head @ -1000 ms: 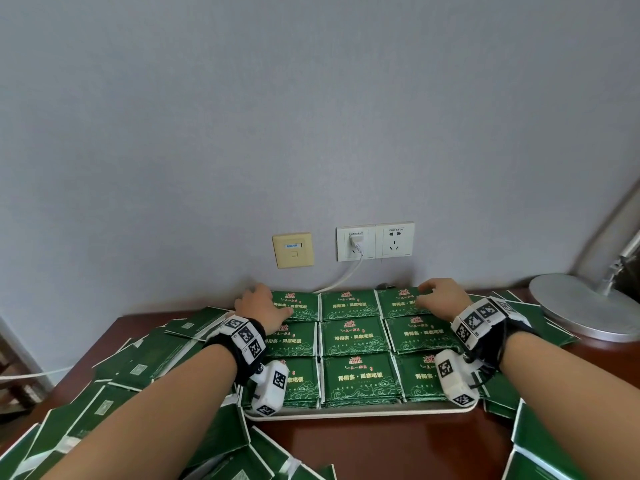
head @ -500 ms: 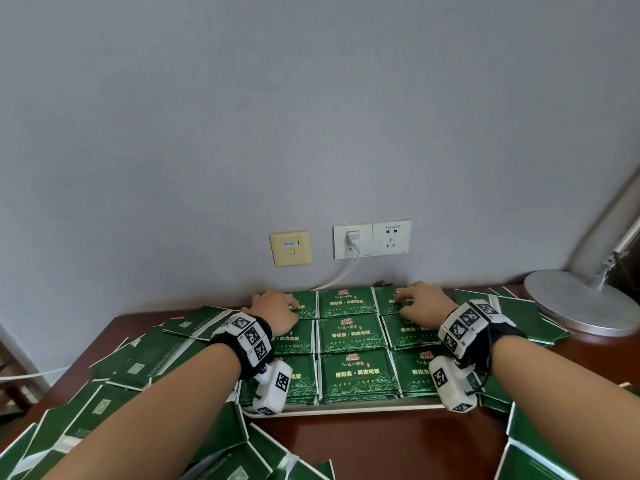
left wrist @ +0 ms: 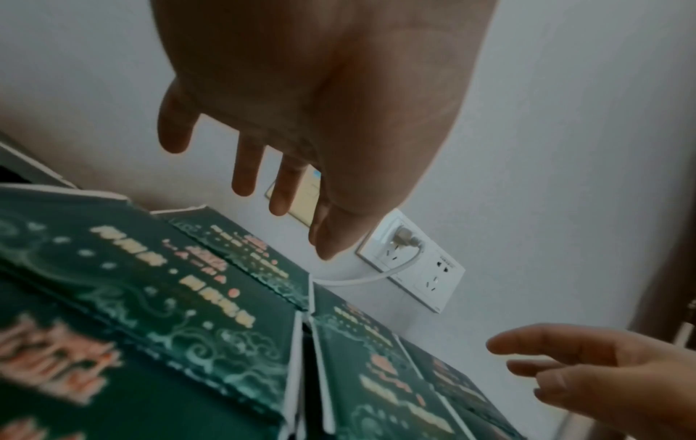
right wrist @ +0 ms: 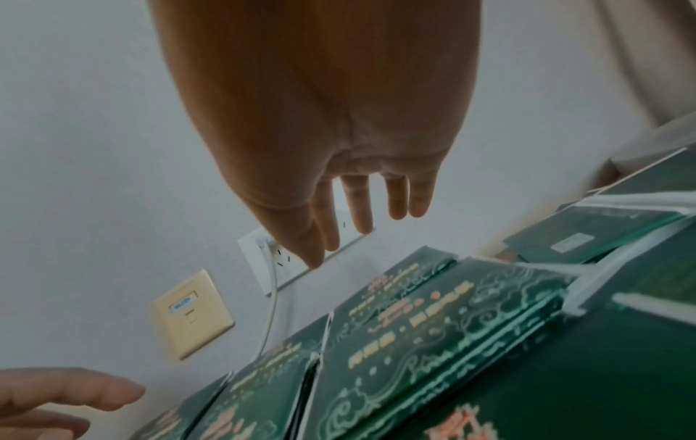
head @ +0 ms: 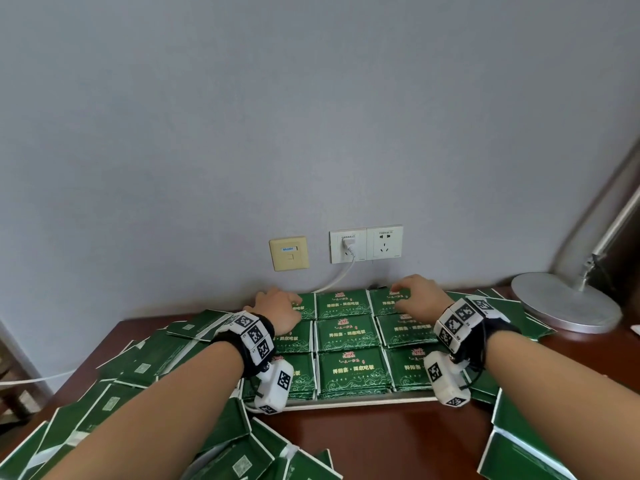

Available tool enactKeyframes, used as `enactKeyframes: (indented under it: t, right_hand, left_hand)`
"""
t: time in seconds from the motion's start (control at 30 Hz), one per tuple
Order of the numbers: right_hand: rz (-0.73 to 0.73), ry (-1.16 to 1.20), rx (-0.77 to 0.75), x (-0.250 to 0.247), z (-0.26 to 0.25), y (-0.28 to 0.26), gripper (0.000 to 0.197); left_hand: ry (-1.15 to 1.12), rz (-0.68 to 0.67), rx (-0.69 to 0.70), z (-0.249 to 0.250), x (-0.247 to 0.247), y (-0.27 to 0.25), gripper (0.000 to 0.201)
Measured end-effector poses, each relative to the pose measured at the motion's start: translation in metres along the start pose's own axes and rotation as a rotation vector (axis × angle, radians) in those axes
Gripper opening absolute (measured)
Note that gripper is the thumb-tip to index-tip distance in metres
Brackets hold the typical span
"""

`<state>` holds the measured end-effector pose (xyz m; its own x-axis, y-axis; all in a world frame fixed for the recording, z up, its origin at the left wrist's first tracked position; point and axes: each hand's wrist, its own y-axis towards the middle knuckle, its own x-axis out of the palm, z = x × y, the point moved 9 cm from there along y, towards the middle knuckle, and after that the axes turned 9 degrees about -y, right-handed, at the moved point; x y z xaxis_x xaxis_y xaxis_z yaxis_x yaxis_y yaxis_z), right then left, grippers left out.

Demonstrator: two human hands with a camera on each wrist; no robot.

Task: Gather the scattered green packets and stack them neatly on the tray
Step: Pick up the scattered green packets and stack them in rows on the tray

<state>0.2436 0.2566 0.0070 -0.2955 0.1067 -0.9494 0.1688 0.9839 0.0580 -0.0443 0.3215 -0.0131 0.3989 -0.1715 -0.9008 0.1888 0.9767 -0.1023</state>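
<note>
While the flat green printed packets (head: 349, 341) sit gridded on the pale rectangular tray (head: 346, 402), my left hand (head: 278, 311) and right hand (head: 417, 295) hover above the far row, fingers loose, gripping nothing.

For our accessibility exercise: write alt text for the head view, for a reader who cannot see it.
Two open hands, left hand and right hand, hover over green packets laid in a three-by-three grid on a tray; more packets lie scattered on the brown table.
</note>
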Motion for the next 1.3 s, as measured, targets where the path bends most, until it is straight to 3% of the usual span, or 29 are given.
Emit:
enactKeyframes:
  t: [0.23,0.37,0.63,0.77,0.9,1.3]
  right_hand:
    - [-0.002,0.004,0.032,-0.036,0.012,-0.048,0.045]
    - [-0.001,0.025,0.072,-0.055,0.037,-0.088,0.047]
    - [0.013,-0.025,0.244,-0.082,0.132,-0.181,0.053]
    - [-0.009,-0.013,0.279,-0.084,0.179,-0.216,0.034]
    - [-0.019,-0.033,0.363,-0.085,0.230,-0.246,0.046]
    - [-0.128,-0.019,0.583,-0.050,0.307,-0.269,0.064]
  left_hand:
    - [-0.096,-0.001,0.124,0.049,-0.006,-0.030,0.052]
    - [-0.082,-0.025,0.209,0.096,0.003,-0.061,0.044]
    - [-0.072,-0.103,0.435,0.214,0.053,-0.127,0.042]
    - [-0.086,-0.137,0.513,0.262,0.090,-0.149,0.037]
    - [-0.035,-0.192,0.571,0.300,0.132,-0.162,0.037]
    - [0.037,-0.294,0.600,0.333,0.209,-0.145,0.043]
